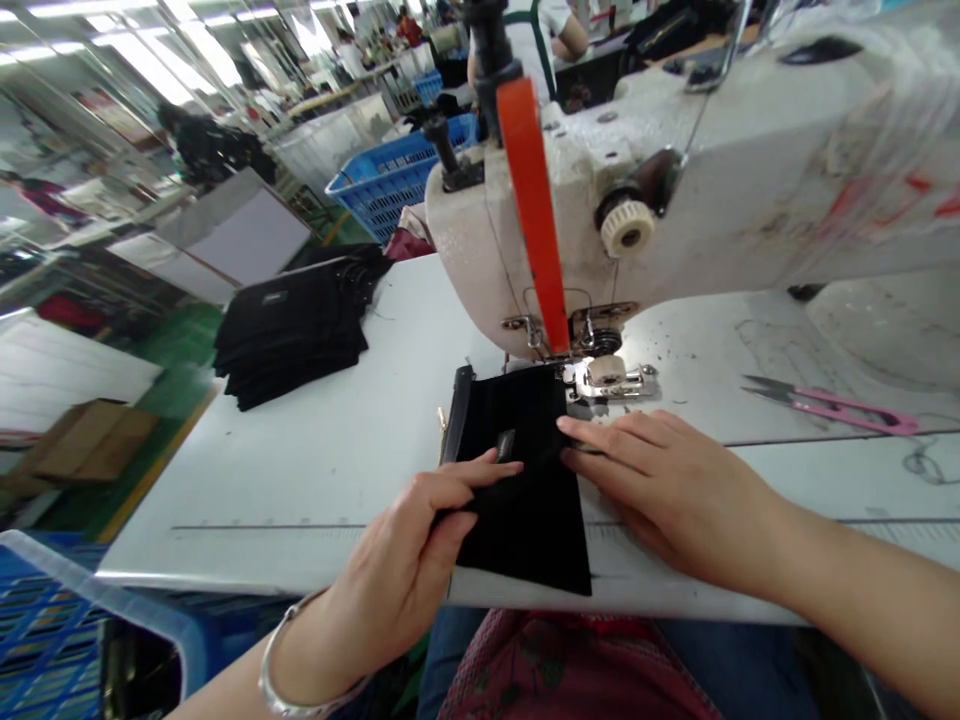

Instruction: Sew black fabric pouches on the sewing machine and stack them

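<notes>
A black fabric piece [525,480] with a zipper along its left edge and a small label lies on the white sewing table [315,450], its far right corner under the presser foot [611,378] of the sewing machine [675,200]. My left hand [409,570] pinches the fabric's left side, thumb on top near the label. My right hand [664,490] lies flat with fingers stretched out, fingertips pressing the fabric's right edge just in front of the presser foot.
A stack of black fabric pieces [292,325] sits at the table's far left. Pink thread snips [832,405] lie to the right. Blue plastic crates [394,180] stand behind the machine and another at the near left [52,630]. Other people work in the background.
</notes>
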Demonstrator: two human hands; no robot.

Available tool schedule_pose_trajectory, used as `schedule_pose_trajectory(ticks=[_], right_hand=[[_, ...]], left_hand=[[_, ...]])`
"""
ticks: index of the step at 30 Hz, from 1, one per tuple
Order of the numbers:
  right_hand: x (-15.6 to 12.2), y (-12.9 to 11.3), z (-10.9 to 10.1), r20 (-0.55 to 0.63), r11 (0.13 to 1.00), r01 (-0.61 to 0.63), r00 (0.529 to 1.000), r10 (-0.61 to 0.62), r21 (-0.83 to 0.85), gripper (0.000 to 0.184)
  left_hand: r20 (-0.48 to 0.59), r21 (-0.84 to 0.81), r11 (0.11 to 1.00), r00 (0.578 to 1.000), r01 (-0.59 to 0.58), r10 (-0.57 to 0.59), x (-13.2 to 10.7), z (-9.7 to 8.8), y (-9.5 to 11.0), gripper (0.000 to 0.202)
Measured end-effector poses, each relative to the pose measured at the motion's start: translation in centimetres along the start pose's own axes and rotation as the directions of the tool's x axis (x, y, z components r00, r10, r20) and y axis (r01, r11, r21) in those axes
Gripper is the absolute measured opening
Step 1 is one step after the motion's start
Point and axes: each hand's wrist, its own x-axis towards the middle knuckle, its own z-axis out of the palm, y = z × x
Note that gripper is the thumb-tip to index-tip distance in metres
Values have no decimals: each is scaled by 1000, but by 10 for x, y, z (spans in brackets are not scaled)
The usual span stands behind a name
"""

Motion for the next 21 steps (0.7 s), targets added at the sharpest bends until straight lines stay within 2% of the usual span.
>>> schedule_pose_trajectory(ticks=[2, 6, 10, 14, 17, 19, 21], right_hand=[[1, -3, -2, 15, 1000, -2, 1000, 2, -4, 46], [3, -5, -4, 12, 1000, -10, 1000, 10, 9, 41], [7, -6, -3, 24, 999, -15, 1000, 14, 32, 33], [9, -8, -2, 1, 999, -31, 1000, 31, 19, 30], [8, -10, 1, -37, 999, -50, 998, 50, 6, 35], [6, -11, 2, -29, 998, -55, 998, 55, -8, 43], [4, -10, 3, 5, 999, -49, 999, 49, -21, 48]], left_hand=[[-44, -16, 1000, 999, -21, 20, -4, -2, 0, 22], [-23, -3, 997, 996, -83, 83, -2, -6, 5, 24], [121, 172, 973, 984, -153, 134, 0, -6, 8, 26], [275, 280, 921, 942, -270, 193, -2, -1, 8, 28], [322, 283, 893, 911, -351, 257, -1, 1, 13, 23], [341, 287, 894, 909, -344, 240, 6, 1, 18, 18], [329, 284, 912, 923, -297, 199, 17, 1, 21, 18]])
